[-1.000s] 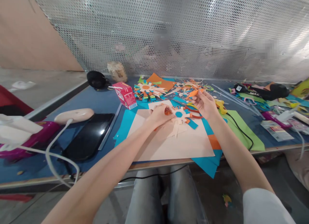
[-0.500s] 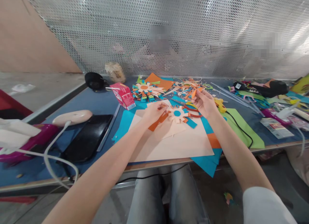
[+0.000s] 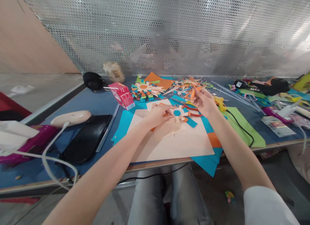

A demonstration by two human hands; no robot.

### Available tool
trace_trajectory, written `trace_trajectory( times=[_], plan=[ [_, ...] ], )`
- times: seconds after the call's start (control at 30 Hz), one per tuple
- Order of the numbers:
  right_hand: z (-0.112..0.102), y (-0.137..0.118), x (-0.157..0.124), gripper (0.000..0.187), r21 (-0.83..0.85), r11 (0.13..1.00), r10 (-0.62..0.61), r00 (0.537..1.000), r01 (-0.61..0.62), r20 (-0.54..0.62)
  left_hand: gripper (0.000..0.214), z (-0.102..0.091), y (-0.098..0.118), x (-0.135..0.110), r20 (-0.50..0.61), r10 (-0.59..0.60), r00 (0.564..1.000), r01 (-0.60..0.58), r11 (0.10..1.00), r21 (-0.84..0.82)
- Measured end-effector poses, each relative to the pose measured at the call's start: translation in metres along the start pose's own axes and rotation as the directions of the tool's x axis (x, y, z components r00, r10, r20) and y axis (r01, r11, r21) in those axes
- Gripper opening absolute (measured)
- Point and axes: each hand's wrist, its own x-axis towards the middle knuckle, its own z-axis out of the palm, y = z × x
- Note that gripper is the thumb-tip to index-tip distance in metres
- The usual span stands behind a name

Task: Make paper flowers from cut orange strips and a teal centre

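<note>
The carton (image 3: 121, 96) stands at ten o'clock from the flower (image 3: 177, 113). The left hand (image 3: 157, 116), fingers bent, is at nine; whether it grips, I cannot tell. The flower lies over the pale sheet (image 3: 179, 147), scissors (image 3: 190, 105) at two o'clock, then the right hand (image 3: 204, 100) pinching an orange piece (image 3: 193, 94).

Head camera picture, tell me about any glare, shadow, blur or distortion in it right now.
Head view: glare streaks the perforated metal panel, brightest toward the upper right; head view: a soft shadow falls on the pale sheet below the left hand; head view: the small paper scraps look soft in detail; head view: the forearms seem stretched toward the lower corners.
</note>
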Motion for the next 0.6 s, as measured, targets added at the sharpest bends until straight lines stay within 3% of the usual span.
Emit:
trace_trajectory(
  times=[0.17, 0.23, 0.33, 0.47, 0.6],
  plan=[
    [0.003, -0.002, -0.002, 0.016, 0.039, 0.999, 0.021, 1.000, -0.022, 0.017, 0.034, 0.001, 0.003, 0.000, 0.024, 0.016, 1.000, -0.017, 0.998, 0.062],
    [0.003, -0.003, -0.002, 0.014, 0.051, 0.998, 0.030, 1.000, -0.030, 0.000, 0.032, -0.001, 0.006, 0.000, 0.027, 0.006, 1.000, -0.006, 1.000, -0.008],
    [0.002, -0.003, 0.000, 0.011, 0.028, 0.997, 0.075, 0.994, -0.073, -0.074, 0.028, -0.004, 0.010, 0.001, -0.028, -0.053, 0.998, 0.045, 0.970, -0.241],
    [-0.005, 0.002, 0.003, 0.008, -0.075, 0.971, 0.211, 0.962, -0.226, -0.172, 0.024, -0.004, 0.012, 0.003, -0.171, -0.218, 0.961, 0.079, 0.807, -0.585],
    [-0.013, 0.010, 0.006, 0.009, -0.165, 0.913, 0.339, 0.918, -0.373, -0.204, 0.029, -0.007, 0.014, 0.002, -0.104, -0.361, 0.927, 0.135, 0.579, -0.804]
  ],
)
